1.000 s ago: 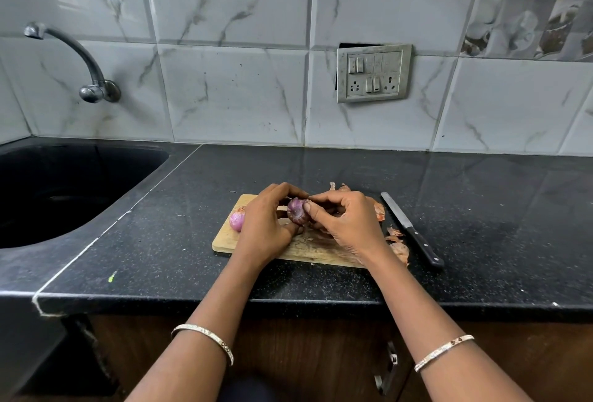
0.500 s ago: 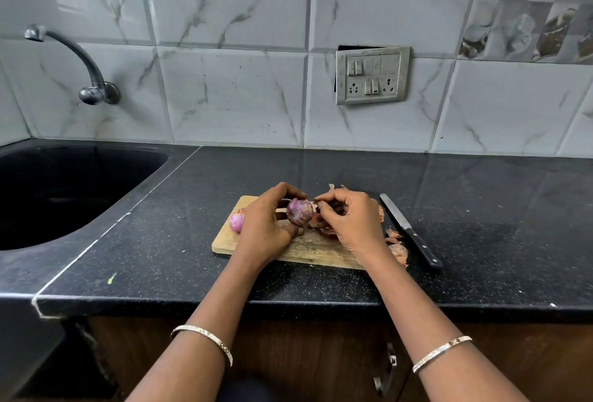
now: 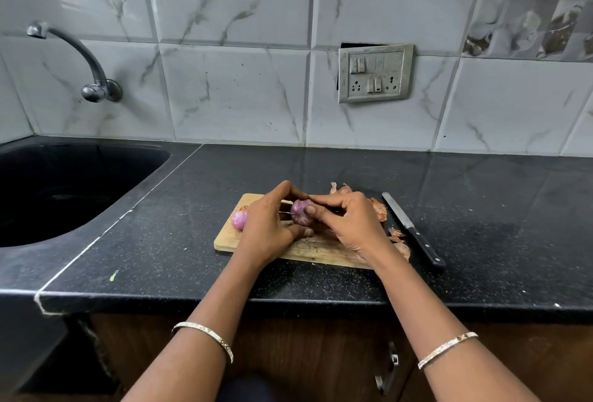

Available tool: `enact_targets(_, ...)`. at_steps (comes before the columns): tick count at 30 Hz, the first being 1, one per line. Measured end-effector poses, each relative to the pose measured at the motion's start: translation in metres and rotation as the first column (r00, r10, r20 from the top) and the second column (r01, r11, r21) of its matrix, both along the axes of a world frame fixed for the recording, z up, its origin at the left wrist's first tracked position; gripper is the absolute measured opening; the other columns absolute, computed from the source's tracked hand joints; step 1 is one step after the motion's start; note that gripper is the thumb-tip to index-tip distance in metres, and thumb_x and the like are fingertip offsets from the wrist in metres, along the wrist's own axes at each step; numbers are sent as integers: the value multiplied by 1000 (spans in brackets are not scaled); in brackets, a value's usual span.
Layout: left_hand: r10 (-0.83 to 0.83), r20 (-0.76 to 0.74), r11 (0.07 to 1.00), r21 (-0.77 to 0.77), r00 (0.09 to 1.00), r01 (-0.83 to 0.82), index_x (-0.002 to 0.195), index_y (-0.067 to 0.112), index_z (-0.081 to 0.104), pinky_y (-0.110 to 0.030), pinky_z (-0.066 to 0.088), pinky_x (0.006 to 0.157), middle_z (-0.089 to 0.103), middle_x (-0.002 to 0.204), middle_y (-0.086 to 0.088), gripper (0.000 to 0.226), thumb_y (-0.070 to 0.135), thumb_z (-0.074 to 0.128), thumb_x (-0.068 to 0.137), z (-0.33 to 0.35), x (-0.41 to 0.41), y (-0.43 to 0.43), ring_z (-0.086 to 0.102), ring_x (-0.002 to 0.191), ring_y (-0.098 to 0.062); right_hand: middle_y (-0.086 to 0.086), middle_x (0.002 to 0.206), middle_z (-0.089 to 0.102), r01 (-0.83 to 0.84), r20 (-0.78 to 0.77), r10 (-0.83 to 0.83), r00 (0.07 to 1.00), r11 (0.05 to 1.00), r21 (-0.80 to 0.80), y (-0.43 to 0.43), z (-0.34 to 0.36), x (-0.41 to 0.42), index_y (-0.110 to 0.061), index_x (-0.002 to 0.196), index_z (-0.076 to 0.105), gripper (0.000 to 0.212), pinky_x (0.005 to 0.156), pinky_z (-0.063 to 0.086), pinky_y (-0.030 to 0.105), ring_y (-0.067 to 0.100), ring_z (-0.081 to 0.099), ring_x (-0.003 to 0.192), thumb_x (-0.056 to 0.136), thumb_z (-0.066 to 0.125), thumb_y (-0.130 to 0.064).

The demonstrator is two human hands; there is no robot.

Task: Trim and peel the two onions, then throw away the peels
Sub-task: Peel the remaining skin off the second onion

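In the head view, the left hand (image 3: 268,226) and the right hand (image 3: 351,225) meet just above the wooden cutting board (image 3: 229,239). The fingers (image 3: 282,187) of both are curled round one purple onion (image 3: 299,214) held between them, and the right thumb presses on its near face. A second, pink onion (image 3: 239,219) lies on the board's left part, just beside the left hand, while loose brown peels (image 3: 379,209) lie along the board's right edge and on the dark surface (image 3: 481,209), beside a black-handled knife (image 3: 414,232).

Home kitchen: sink (image 3: 80,196), tiled wall (image 3: 231,93).
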State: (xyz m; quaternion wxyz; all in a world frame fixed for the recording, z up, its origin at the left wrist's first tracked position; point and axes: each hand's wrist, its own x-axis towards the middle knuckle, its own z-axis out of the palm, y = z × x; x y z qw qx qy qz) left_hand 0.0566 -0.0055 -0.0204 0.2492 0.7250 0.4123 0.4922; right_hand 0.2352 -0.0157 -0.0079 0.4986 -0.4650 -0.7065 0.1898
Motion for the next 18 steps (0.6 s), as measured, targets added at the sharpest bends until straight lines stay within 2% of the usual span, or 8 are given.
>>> enact_targets(3, -10, -2, 1000, -17, 1000, 10, 95, 27, 58, -44, 62, 79, 75, 101, 5, 55, 3, 93, 60, -2, 0, 2, 75, 88, -19, -12, 84, 78, 1, -162, -8, 987, 999, -48, 2, -1, 3, -21, 94, 82, 9, 71, 50, 18, -5, 69, 78, 86, 78, -19)
enact_targets(6, -10, -3, 1000, -29, 1000, 10, 95, 26, 58, -45, 62, 78, 75, 102, 4, 55, 3, 94, 60, -2, 1, 3, 75, 88, -20, -12, 83, 78, 25, -118, -28, 993, 999, -31, 4, -2, 2, -21, 94, 82, 8, 77, 51, 18, -1, 70, 82, 89, 77, -22)
enact_targets(9, 2, -5, 1000, -30, 1000, -2, 95, 24, 58, -45, 62, 77, 75, 96, 2, 54, 5, 94, 60, -2, 0, 3, 75, 86, -20, -16, 87, 77, -4, -82, 1, 997, 999, -46, 2, -2, 0, -31, 96, 81, 20, 87, 54, 36, 12, 69, 96, 83, 78, -46)
enact_targets(11, 5, -12, 999, -37, 1000, -5, 93, 27, 58, -45, 62, 78, 75, 94, 4, 53, 6, 94, 59, -2, -1, 4, 74, 87, -19, -17, 85, 76, -15, -69, 11, 998, 998, -60, 0, -2, 0, -34, 95, 81, 28, 87, 53, 38, 13, 67, 97, 75, 80, -54)
enact_targets(13, 8, -19, 999, -36, 1000, -9, 92, 26, 58, -46, 62, 77, 75, 93, 3, 53, 7, 95, 58, -2, -1, 4, 74, 87, -21, -18, 83, 75, -28, -73, 23, 997, 998, -61, 1, -2, 1, -34, 95, 81, 19, 87, 52, 37, 9, 66, 95, 78, 82, -43)
enact_targets(15, 14, -26, 999, -35, 1000, -14, 92, 26, 57, -46, 61, 76, 75, 93, 3, 54, 9, 95, 58, -2, -1, 4, 74, 86, -22, -12, 85, 78, -64, -125, 56, 991, 996, -58, 3, -2, 3, -26, 97, 81, 14, 83, 54, 35, 5, 69, 88, 83, 81, -26)
enact_targets(18, -7, -2, 998, -64, 1000, 7, 90, 32, 56, -49, 62, 76, 75, 100, 3, 57, 7, 96, 57, -3, -1, 6, 74, 89, -23, -4, 82, 79, -51, -203, 33, 979, 995, -81, 5, -4, 5, -20, 94, 82, 13, 77, 57, 38, 7, 71, 77, 87, 77, -10)
